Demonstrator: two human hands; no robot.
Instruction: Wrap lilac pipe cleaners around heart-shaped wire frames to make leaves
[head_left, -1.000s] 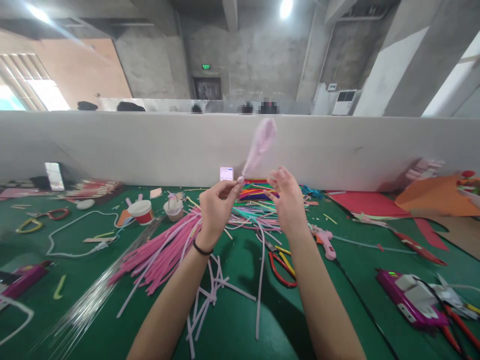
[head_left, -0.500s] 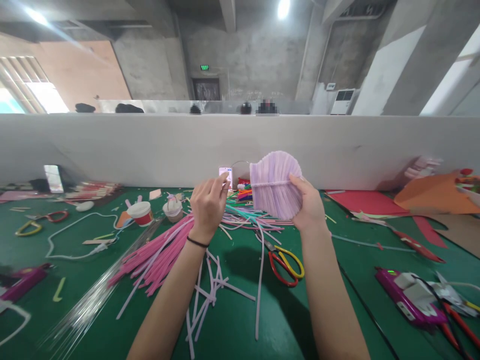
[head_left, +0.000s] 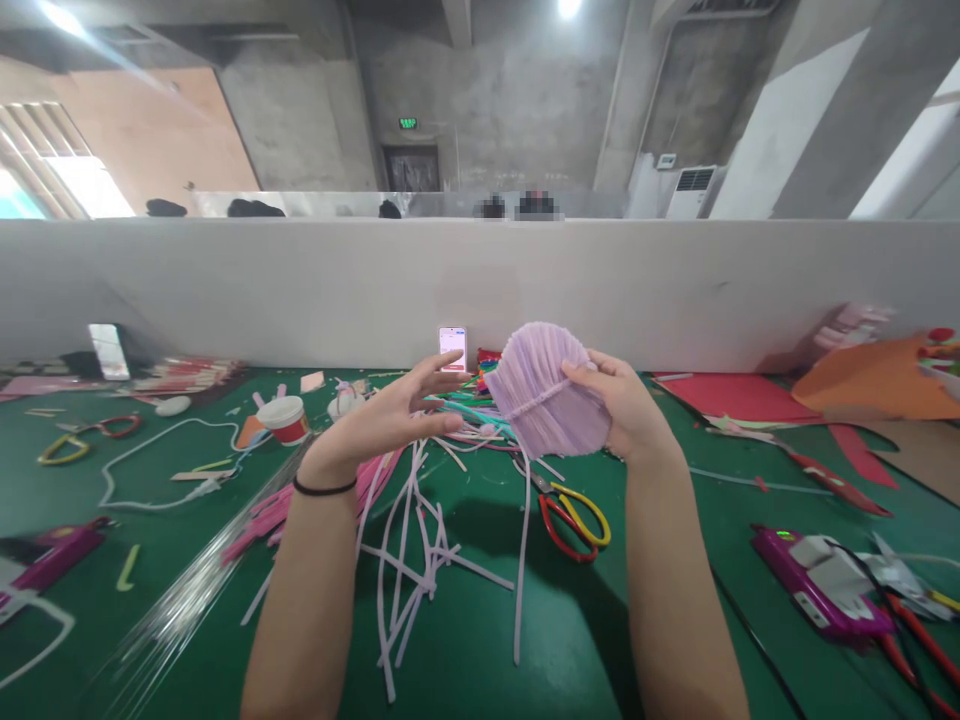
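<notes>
My right hand [head_left: 626, 410] grips the right edge of a pale lilac leaf-shaped piece [head_left: 544, 390] made of pipe cleaners, held flat-side towards me above the green table [head_left: 480, 650]. My left hand [head_left: 390, 418] is beside it on the left, fingers stretched out towards the piece, holding nothing. Loose lilac pipe cleaners [head_left: 409, 560] lie under my left forearm, next to a heap of pink ones [head_left: 262, 515]. Scissors with red and yellow handles [head_left: 570, 512] lie below the piece.
A phone [head_left: 452, 348] leans on the grey partition [head_left: 225, 290]. A paper cup [head_left: 286, 420] and white cable [head_left: 150, 465] lie left. Magenta glue guns [head_left: 814, 590] [head_left: 52, 555] sit at both sides. Red and orange sheets [head_left: 750, 405] lie right. A clear rod bundle [head_left: 187, 600] is front left.
The lilac piece went from my left hand's pinch, seen edge-on and raised, into my right hand, turned flat and lowered. My left hand let go and opened.
</notes>
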